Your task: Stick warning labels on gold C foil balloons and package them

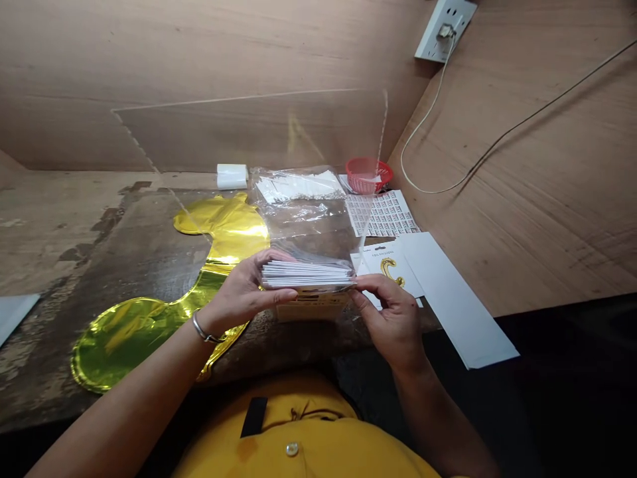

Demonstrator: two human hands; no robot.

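A stack of thin white cards (307, 273), with clear plastic showing around it, is held edge-on above the table's front. My left hand (251, 282) grips its left end, thumb below and fingers on top. At the right end, my right hand (391, 311) pinches the corner, where clear plastic shows; I cannot tell whether it holds card too. Just under the stack, a brown cardboard box (312, 311) is partly hidden. Left of my hands lies a flat gold foil balloon (132, 332), curved and partly covered by my left arm.
Behind a clear upright panel (213, 126) lie a bag of white slips (298, 186), a white roll (231, 176) and a red basket (368, 175). To the right are a sticker sheet (383, 214), a printed card (388, 265) and a long white sheet (458, 299). A cable (490, 149) crosses the wall.
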